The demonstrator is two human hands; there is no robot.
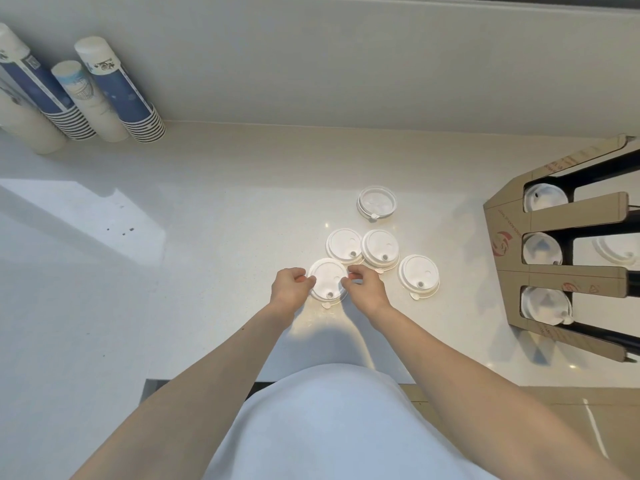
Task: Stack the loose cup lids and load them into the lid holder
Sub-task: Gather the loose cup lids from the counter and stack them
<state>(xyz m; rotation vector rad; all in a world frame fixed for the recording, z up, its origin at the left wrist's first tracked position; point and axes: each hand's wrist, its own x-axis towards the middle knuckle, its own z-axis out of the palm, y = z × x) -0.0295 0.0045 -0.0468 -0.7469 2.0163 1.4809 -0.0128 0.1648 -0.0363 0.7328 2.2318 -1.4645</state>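
Observation:
Several white cup lids lie loose on the white counter. The nearest lid (327, 278) sits between my hands: my left hand (291, 287) pinches its left rim and my right hand (365, 289) pinches its right rim. Two lids (343, 244) (380, 249) lie just behind it, overlapping each other. Another lid (418, 276) lies to the right, and an upside-down lid (376, 201) lies farther back. The cardboard lid holder (509, 244) stands at the right, with lids showing in its three slots.
Stacks of paper cups (114, 91) stand upside down at the back left against the wall. The counter's front edge (346, 375) runs just before my body. A brown box top (571, 427) shows at the lower right.

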